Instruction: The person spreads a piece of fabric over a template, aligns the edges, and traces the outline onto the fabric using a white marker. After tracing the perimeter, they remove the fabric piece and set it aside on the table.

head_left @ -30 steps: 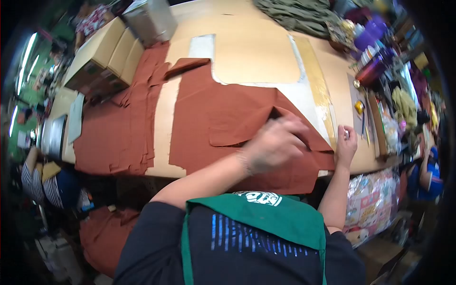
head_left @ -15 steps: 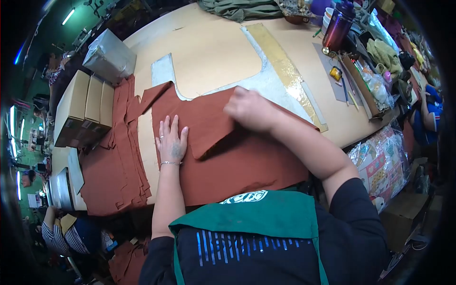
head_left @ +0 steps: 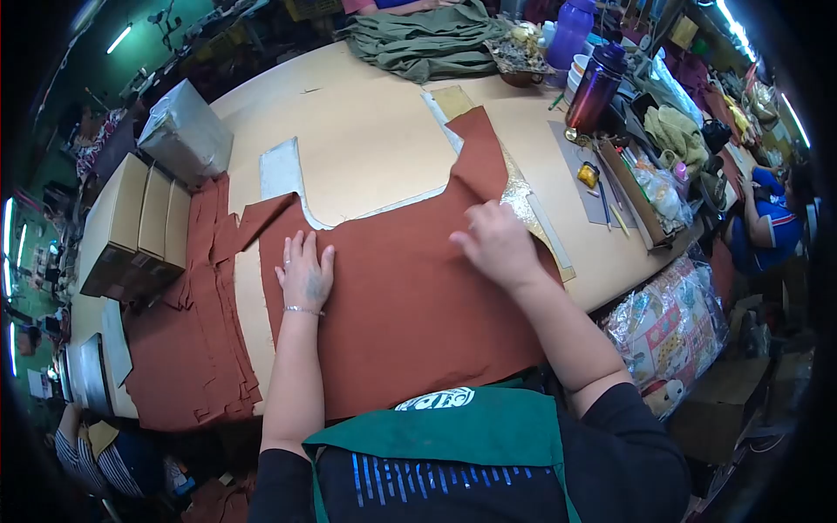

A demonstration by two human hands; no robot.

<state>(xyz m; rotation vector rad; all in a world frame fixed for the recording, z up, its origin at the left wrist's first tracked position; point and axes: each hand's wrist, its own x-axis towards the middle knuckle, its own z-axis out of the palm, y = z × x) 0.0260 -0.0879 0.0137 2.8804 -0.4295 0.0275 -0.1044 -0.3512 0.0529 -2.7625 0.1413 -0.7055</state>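
A rust-brown fabric piece [head_left: 410, 305] lies spread before me over a pale template [head_left: 281, 170], whose edge shows along the fabric's curved top. My left hand [head_left: 305, 272] rests flat on the fabric's left part, fingers apart. Over the right part is my right hand [head_left: 499, 244], its fingers loosely spread and bent, holding nothing that I can see. Beyond it, a narrow strip of the fabric reaches up across a yellowish board [head_left: 520, 196]. Left of the piece lies a stack of similar brown fabric [head_left: 187, 349].
Cardboard boxes [head_left: 135, 227] and a grey block [head_left: 186, 131] stand at the left. Dark green cloth [head_left: 423, 39] lies at the back. A dark bottle [head_left: 596, 87], pens and an open tray [head_left: 632, 196] are at the right. Other people are at the far left and right.
The folded-over right part of the fabric now lies unfolded, with its strip reaching up and away. My right hand has opened from a closed grip and moved right and down. The view has shifted slightly.
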